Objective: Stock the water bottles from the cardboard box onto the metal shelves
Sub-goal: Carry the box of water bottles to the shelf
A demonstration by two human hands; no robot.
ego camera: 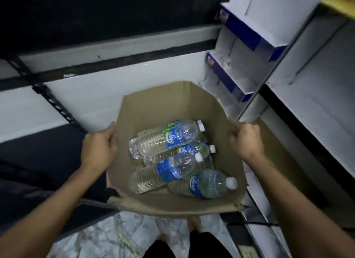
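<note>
Nearest me, the person's left hand [99,146] and right hand [245,140] each had fingers clenched over a side wall of the cardboard box [163,108], which looked to be held off the floor. Four water bottles [163,140] lay loose on their sides in the bottom, none yet on the metal shelves [96,96] just beyond. The box's near edge was torn and sagging. I judged a tilt could send the bottles rolling, and the soft wall might buckle in that grip.

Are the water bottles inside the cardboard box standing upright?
No, the water bottles lie on their sides in a loose pile on the bottom of the cardboard box.
</note>
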